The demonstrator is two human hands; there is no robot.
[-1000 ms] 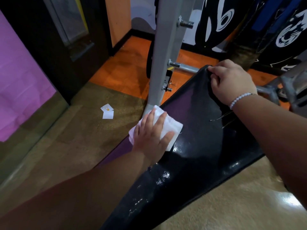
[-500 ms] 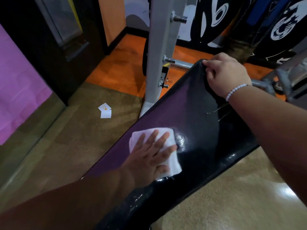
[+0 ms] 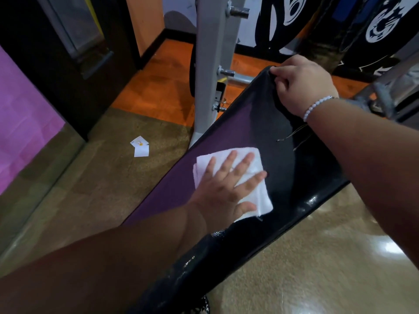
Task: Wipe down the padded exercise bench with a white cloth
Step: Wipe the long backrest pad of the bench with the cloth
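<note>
The padded exercise bench [image 3: 292,177] is glossy black and runs diagonally from the lower middle to the upper right. A folded white cloth [image 3: 254,159] lies flat on its top surface near the left edge. My left hand [image 3: 226,189] presses down on the cloth with fingers spread. My right hand [image 3: 301,87], with a white bead bracelet on the wrist, grips the far top corner of the bench pad. Wet streaks shine on the pad's near side.
A grey steel upright [image 3: 215,64] with bolts and a horizontal bar stands just left of the bench. Two white paper scraps [image 3: 140,147] lie on the brown floor. A pink panel and a dark cabinet line the left side. Black equipment with white graphics stands behind.
My left hand has slid the cloth from the bench's left edge onto the pad, then a little further up it. My right hand has kept its grip on the top corner.
</note>
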